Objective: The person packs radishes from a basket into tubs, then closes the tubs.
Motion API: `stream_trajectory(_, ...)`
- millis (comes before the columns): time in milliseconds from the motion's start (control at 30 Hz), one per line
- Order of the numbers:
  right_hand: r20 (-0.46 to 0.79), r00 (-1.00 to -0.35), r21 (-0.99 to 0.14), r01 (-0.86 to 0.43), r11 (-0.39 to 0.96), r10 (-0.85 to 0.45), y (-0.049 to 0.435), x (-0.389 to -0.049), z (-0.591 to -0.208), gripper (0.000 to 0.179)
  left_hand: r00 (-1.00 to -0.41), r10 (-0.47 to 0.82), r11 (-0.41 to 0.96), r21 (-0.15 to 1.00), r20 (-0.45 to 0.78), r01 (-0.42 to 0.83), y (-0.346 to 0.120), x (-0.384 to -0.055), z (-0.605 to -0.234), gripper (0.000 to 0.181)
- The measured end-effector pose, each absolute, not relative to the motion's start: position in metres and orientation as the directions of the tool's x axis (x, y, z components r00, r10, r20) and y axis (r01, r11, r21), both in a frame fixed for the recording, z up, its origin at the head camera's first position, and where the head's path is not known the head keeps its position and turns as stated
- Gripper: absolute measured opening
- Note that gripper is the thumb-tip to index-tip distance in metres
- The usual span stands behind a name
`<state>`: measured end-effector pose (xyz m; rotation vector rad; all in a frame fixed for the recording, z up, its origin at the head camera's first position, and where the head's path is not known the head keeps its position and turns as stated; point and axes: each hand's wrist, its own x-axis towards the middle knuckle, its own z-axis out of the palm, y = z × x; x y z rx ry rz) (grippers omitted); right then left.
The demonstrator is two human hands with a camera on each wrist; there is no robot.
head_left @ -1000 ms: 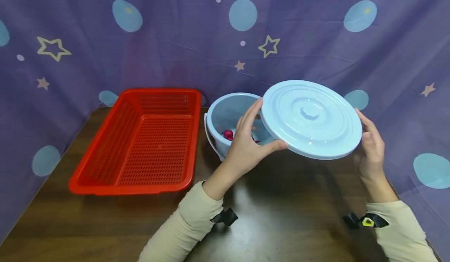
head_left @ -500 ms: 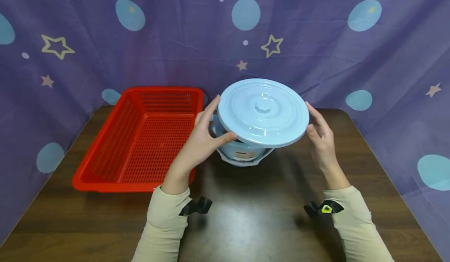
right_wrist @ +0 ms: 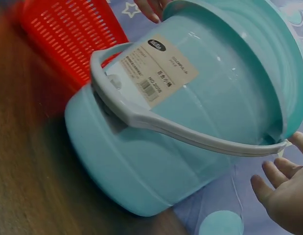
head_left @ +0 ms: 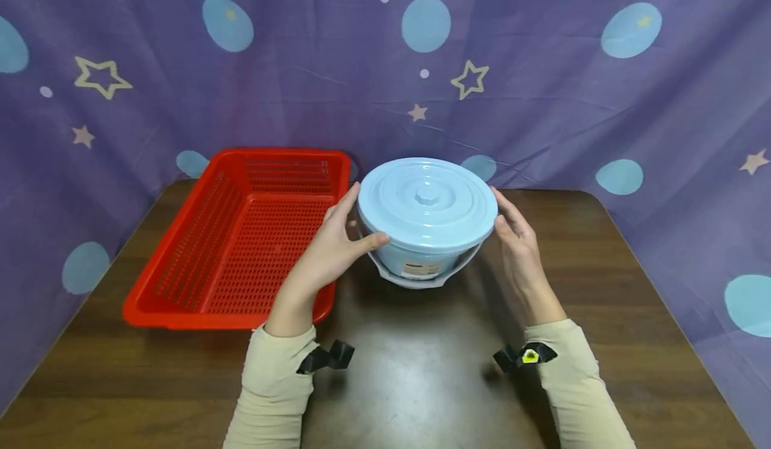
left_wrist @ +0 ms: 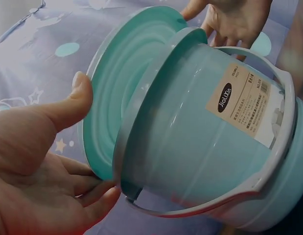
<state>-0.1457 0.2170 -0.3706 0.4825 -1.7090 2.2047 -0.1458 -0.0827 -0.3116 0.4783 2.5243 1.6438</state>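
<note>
A light blue round lid [head_left: 394,198] with a small central knob lies over a light blue bucket [head_left: 394,256]. In the left wrist view a gap shows between the lid's edge and the bucket's rim. My left hand [head_left: 325,251] holds the lid's left edge, thumb at the front and fingers further back. My right hand [head_left: 523,255] holds the lid's right edge between thumb and fingers. The bucket's pale handle [head_left: 415,283] hangs down in front, below a paper label [left_wrist: 242,105]. What lies inside the bucket is hidden by the lid.
A red perforated plastic basket [head_left: 171,320] stands on the left, close to the bucket and behind my left forearm. Everything rests on a dark wooden table [head_left: 602,288]. A purple curtain [head_left: 337,54] with stars and blue ovals hangs behind.
Both hands have brought the lid left and down from the right of the bucket onto its top. The red items seen inside the bucket earlier are now covered.
</note>
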Motion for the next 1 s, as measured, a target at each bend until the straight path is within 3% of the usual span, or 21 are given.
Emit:
stream_trajectory(567,0.329,-0.943,-0.897,-0.327,-0.298,0.044,0.2114,-0.1407,-0.3759,0.056,-0.953,0.278,0.388,0.894,0.116,0.222,-0.0772,-0.1461,-0.3190,0.089)
stream_trajectory(1000,0.321,-0.944,-0.912,-0.328,-0.246,0.072,0.2145,-0.1416,-0.3706,0.055,-0.968,0.237,0.537,0.820,0.080,0.199,-0.0843,-0.1409,-0.3168,0.085)
